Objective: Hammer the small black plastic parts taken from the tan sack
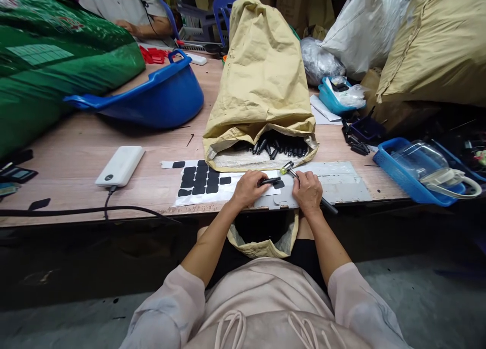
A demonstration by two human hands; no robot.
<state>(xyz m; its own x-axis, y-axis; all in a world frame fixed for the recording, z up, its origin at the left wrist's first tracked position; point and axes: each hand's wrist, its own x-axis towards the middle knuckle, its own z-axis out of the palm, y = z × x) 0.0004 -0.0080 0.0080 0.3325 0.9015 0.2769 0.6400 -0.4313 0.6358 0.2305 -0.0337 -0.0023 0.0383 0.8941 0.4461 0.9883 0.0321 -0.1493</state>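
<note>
Left grip (pixel 247 187) pinching slim black piece (pixel 272 180); right grip (pixel 308 191) wrapping metal-headed hammer (pixel 287 168); creased tan sack (pixel 264 71)

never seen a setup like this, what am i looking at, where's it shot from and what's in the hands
There is no machine here, just a person working with two bare hands. The single picture comes from a camera worn on the person's head, looking forward and down. The left hand holds a small black piece; the right hand grips a hammer-like tool. On the table lie an open tan sack with dark pieces in its mouth, a white sheet bearing black patches, a white device and a blue basin.
</note>
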